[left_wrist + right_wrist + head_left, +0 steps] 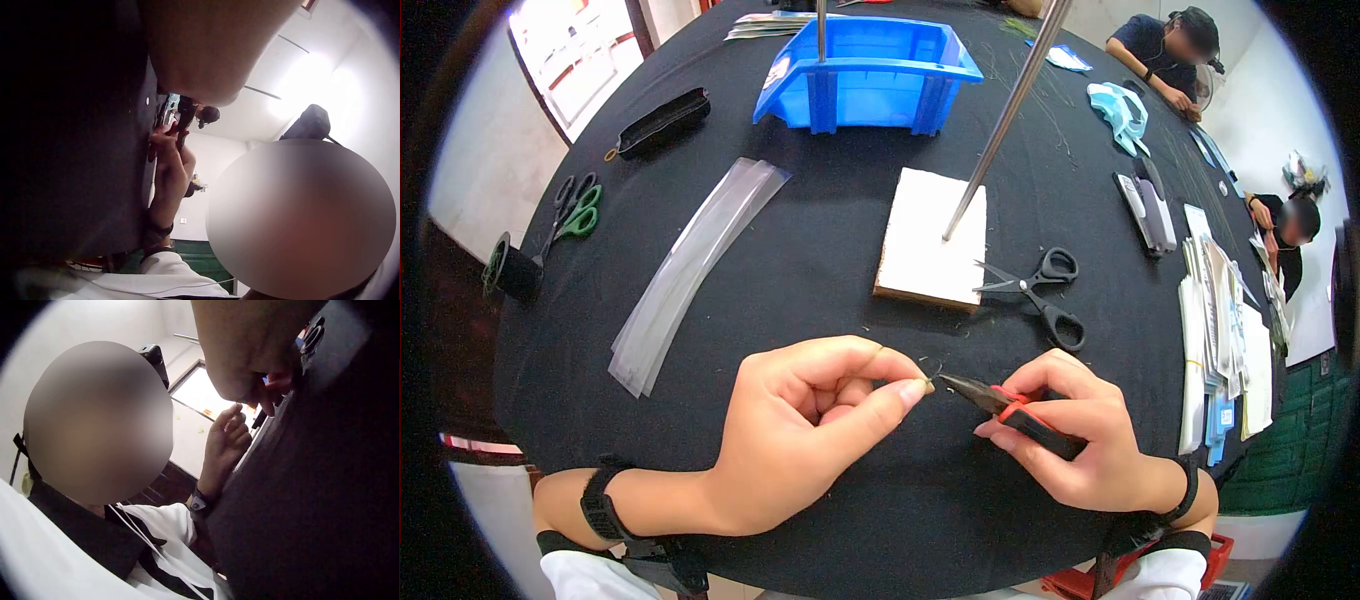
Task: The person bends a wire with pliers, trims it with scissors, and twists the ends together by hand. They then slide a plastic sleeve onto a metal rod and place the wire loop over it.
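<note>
Plier handles (1045,430) inside right grip (1098,440)

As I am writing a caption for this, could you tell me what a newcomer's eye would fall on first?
Probably the bright blue bin at the far side of the black table. Next, perhaps, the two hands at the near side, the right hand holding red-and-black pliers toward the left hand's pinched fingertips.

Pliers (1010,405) (red and black) beside tiny piece (930,385)
</note>
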Available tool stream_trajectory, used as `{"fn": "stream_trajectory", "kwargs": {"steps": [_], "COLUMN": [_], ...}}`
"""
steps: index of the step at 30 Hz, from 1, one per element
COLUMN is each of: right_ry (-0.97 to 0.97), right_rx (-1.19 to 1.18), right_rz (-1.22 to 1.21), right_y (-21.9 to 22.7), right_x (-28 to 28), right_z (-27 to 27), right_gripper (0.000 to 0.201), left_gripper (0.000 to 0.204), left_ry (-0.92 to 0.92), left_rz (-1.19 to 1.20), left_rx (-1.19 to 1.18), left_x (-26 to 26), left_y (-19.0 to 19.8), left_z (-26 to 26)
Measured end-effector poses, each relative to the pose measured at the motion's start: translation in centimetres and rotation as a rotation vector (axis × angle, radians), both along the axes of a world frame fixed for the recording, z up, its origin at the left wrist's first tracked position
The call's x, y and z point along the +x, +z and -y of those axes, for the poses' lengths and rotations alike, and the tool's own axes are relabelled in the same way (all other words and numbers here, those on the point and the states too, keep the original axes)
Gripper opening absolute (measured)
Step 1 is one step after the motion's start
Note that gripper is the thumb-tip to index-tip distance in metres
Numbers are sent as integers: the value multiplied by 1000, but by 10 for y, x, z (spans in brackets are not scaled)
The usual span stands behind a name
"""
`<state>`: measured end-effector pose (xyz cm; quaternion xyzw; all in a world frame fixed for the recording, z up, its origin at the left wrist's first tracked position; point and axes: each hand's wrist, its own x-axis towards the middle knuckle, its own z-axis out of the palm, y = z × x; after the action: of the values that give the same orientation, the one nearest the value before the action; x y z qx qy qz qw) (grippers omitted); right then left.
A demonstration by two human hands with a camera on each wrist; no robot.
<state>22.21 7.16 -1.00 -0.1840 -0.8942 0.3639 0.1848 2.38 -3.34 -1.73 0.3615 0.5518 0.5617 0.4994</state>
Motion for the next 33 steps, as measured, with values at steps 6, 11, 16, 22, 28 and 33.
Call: {"fn": "stream_trajectory", "kwargs": {"steps": [6,11,16,22,28,33], "right_ry": [56,71,78,58,64,61], "right_rx": [21,64,143,156,-46,-121], "right_rz": [-23,-48,-35,15,52,26], "right_y": [3,1,0,2,6,7], "right_x": [-2,-3,-4,-3,0,1], "right_z": [0,0,1,8,8,0], "right_gripper": [14,15,15,15,13,14], "left_gripper": [11,12,12,12,11,12], "left_ry": [-18,-47,-49,-53,-52,-54], "left_rz": [12,67,88,78,7,29], "left_rx": [-16,-19,-38,-74,-50,-34], "left_x": [0,0,1,3,4,1], "left_y": [4,4,2,2,1,3], "left_z": [0,-1,-1,-1,-1,-2]}}
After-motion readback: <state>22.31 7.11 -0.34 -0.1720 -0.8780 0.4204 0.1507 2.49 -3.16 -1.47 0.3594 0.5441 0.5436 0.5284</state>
